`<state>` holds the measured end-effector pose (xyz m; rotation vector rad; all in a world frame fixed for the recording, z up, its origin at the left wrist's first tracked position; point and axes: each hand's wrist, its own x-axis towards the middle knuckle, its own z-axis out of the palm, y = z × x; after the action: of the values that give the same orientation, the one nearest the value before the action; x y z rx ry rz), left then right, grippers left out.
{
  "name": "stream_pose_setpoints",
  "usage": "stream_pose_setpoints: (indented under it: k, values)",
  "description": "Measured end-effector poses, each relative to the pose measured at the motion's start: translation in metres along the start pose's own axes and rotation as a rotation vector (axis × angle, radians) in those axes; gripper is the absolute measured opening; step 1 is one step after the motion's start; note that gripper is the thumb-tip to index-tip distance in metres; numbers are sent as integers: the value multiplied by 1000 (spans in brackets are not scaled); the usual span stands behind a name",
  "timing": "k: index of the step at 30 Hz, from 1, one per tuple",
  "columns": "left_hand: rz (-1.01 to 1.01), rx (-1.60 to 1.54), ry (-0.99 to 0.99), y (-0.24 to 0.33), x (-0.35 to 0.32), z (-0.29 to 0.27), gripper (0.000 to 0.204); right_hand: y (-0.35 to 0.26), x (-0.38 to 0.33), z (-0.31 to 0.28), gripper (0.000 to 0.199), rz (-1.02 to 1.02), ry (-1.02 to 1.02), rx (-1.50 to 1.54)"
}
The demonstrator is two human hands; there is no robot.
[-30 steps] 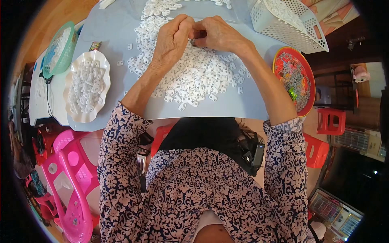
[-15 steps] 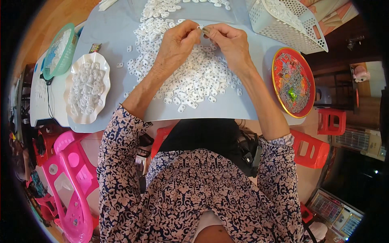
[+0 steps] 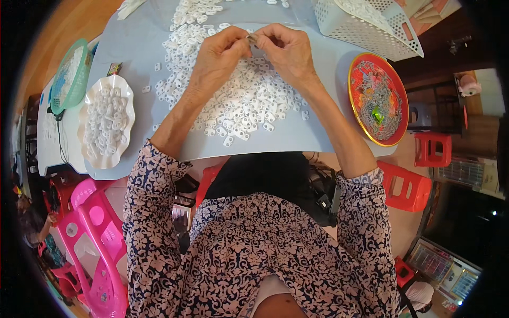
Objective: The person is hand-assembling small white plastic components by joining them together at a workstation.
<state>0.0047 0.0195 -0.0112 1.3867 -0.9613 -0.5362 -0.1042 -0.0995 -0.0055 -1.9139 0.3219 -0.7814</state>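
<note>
My left hand (image 3: pixel 218 57) and right hand (image 3: pixel 290 54) meet above a pile of small white oval plastic pieces with holes (image 3: pixel 230 108) on a grey table (image 3: pixel 313 139). Both hands are closed in a pinch, thumbs against fingertips. The fingertips nearly touch, and whatever lies between them is too small and hidden to make out. To the left stands a white scalloped plate (image 3: pixel 129 102) filled with similar white pieces. On the right a red gold-rimmed tray (image 3: pixel 401 114) holds many small grey metal pieces, perhaps screws, and a green scrap.
A white perforated basket (image 3: pixel 366 41) of white pieces stands at the far right. At left, a green basket (image 3: pixel 81 89) sits on a white surface near a cable. Pink plastic chair (image 3: pixel 103 254) and red stools (image 3: pixel 405 185) flank me. Another person (image 3: pixel 33 228) shows at the left edge.
The view has shifted slightly, so table things sit a little further left. Both hands stay pinched together; the white bit seen at the left fingertips no longer shows. A person has appeared at the left edge.
</note>
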Motion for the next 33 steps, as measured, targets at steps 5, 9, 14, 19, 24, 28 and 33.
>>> stream_pose_setpoints:
  k: [5,9,14,19,24,28,33]
  values:
    - [1,-50,-49,3,-2,1,15,-5,4,-11,18,-13,-32,-103]
    - [-9,-93,3,6,-2,4,14,10,14,-48,18,-15,-3,-211]
    - [-14,-31,19,5,-3,-1,14,16,9,-68,17,1,-142,-511]
    - [-21,-34,12,5,-3,-2,14,25,10,-70,15,-135,-174,-657]
    - [-26,-4,11,7,-5,2,15,33,16,-72,12,-281,-178,-732]
    - [-34,111,-5,11,-7,2,14,31,20,-65,12,-281,-250,-796]
    - [-24,115,-8,10,-7,1,13,33,24,-69,12,-183,-271,-758]
